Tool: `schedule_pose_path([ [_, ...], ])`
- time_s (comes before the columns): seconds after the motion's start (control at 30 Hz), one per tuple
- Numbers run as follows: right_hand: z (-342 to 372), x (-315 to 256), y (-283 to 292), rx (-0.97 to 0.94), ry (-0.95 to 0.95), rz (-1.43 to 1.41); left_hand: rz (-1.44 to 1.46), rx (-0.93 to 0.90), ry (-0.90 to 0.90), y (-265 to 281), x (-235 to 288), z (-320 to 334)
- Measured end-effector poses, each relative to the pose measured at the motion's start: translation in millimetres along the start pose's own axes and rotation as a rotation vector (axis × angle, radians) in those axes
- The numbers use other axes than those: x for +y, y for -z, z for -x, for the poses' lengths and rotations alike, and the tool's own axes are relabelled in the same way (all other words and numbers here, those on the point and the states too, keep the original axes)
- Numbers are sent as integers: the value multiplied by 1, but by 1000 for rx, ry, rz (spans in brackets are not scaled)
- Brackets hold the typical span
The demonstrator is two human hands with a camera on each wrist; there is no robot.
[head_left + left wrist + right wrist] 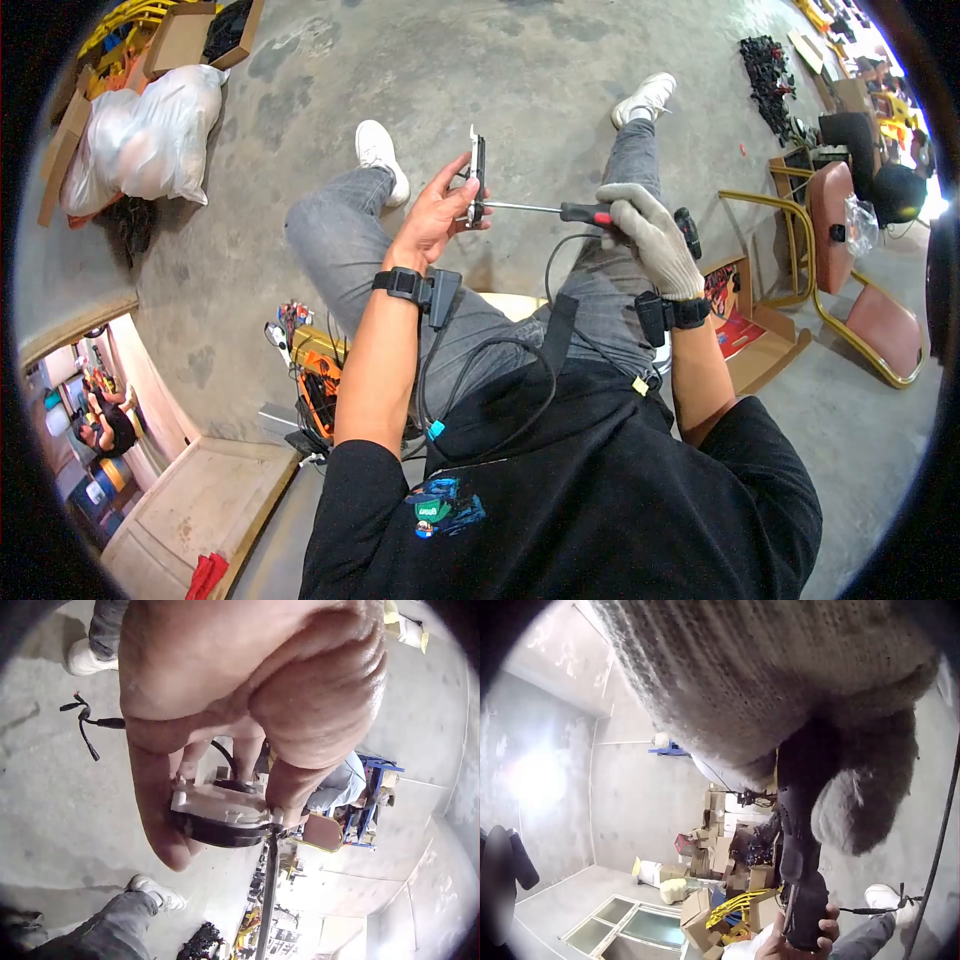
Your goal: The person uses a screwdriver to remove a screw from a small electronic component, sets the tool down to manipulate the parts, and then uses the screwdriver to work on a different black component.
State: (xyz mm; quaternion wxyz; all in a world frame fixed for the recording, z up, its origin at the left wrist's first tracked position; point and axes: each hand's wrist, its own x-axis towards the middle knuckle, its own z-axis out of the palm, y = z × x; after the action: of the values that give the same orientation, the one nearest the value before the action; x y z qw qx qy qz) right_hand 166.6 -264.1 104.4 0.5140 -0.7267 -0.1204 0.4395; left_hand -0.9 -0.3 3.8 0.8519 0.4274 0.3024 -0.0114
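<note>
My bare left hand grips a small black-and-white part, held upright over the floor between the knees. In the left wrist view, fingers and thumb wrap the white side of this part, and its black rim faces away from the palm. A thin black cable with split connector ends hangs by that hand. The gloved right hand holds a screwdriver by its black-and-red handle. Its metal shaft reaches the edge of the part beside the left thumb; the tip itself is hidden.
Beside the left leg lie orange tools and cables. An open cardboard box and a chair with a gold frame stand at right. White plastic bags sit at far left. A black cable loops across the lap.
</note>
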Motion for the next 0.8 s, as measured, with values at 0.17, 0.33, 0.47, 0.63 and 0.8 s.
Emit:
schedule_pose_path([
  [0.17,0,7,0,27,233,192,1,-7,4,0,0,-1],
  [0.33,0,8,0,37,290,264,-8,0,9,0,0,-1],
  [0.47,-1,8,-2,61,197,141,6,5,6,1,-1,-1],
  [0.63,1,-3,-5,69,-16,55,11,-36,25,2,-2,-3],
  [0.8,3,4,-4,22,121,111,22,-29,5,3,-3,-3],
])
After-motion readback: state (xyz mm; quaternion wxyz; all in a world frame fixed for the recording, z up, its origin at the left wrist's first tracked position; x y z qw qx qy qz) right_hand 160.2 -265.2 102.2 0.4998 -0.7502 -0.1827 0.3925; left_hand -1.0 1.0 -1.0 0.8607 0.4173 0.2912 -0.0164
